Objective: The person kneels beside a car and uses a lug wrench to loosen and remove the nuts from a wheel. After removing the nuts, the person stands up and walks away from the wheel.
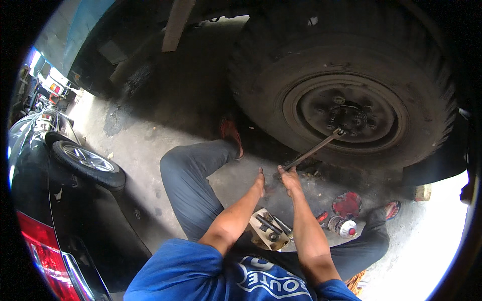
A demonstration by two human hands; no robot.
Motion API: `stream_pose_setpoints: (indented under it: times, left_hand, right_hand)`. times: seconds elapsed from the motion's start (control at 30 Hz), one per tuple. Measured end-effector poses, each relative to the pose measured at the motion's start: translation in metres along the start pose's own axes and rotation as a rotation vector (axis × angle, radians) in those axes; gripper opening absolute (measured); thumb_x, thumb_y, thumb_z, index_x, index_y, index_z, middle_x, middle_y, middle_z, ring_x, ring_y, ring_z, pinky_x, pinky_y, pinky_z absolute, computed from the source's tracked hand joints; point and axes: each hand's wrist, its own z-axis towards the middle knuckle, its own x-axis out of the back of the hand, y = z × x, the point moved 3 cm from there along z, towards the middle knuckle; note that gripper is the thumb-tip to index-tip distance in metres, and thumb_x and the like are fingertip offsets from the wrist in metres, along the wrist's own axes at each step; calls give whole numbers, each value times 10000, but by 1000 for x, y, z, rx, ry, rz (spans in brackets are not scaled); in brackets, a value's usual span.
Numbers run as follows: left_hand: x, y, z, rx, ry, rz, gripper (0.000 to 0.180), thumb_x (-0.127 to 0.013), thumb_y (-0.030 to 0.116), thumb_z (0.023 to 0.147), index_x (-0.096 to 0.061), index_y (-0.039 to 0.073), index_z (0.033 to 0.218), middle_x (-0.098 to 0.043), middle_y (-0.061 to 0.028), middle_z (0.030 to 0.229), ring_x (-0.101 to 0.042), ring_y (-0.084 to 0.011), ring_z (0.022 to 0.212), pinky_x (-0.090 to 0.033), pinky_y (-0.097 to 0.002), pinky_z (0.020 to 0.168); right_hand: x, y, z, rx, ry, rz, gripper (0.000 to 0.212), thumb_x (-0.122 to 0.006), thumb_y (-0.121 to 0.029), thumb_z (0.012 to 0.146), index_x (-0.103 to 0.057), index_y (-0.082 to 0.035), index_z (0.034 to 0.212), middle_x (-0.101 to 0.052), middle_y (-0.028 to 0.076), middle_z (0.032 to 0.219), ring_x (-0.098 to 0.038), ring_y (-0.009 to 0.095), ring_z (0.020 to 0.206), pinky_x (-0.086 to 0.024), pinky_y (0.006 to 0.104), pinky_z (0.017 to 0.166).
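My right hand [289, 180] is closed round the lower end of a long metal wrench [317, 150]. The wrench slants up to the right, and its far end meets the hub [347, 118] in the middle of a big dusty wheel [351, 85]. Which nut it sits on is too dark to tell. My left hand [259, 182] is just left of the handle's end, apart from it, thumb stretched up; its other fingers are blurred. Below my hands, a shallow box [262, 236] with dark metal tools lies on the floor between my legs.
Right of my right forearm stand a white bottle with a red cap [346, 228], a red dish [347, 204] and a small red object [322, 217]. A black car [65, 200] is close on the left. A block [422, 192] lies beyond the wheel's right side.
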Motion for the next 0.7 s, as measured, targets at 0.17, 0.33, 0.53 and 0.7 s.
stream_pose_setpoints:
  times: [0.17, 0.33, 0.53, 0.7]
  left_hand:
    - [-27, 6, 22, 46, -148, -386, 728, -399, 531, 978, -132, 172, 1552, -225, -225, 1543, -374, -431, 1346, -414, -545, 1052]
    - [-20, -5, 49, -14, -217, -753, 444, -454, 423, 951, -473, 115, 1270, -514, -166, 1261, -532, -322, 1113, -515, -509, 865]
    - [44, 131, -74, -557, -242, -976, 268, -520, 318, 948, -553, 77, 1059, -612, -77, 1014, -592, -182, 824, -548, -273, 655]
    - [38, 204, -302, -1292, -163, -851, 374, -715, 275, 855, -472, 101, 1080, -484, -53, 938, -526, -171, 777, -479, -334, 679]
  right_hand:
    - [16, -13, -5, 65, -19, 10, 588, -604, -233, 960, -335, 15, 1420, -501, 195, 1362, -541, 307, 1193, -515, 394, 913]
    - [-5, -26, -8, 29, -157, 239, 477, -561, -199, 986, -381, 14, 1374, -541, 172, 1294, -588, 263, 1118, -533, 371, 890]
    - [-46, -117, -47, 305, -409, 99, 369, -601, -223, 958, -530, -1, 1243, -652, 146, 1124, -643, 181, 957, -523, 327, 813]
    - [43, -220, -133, 768, -97, -245, 312, -642, -247, 922, -672, -12, 1125, -709, 154, 1008, -658, 203, 923, -507, 332, 845]
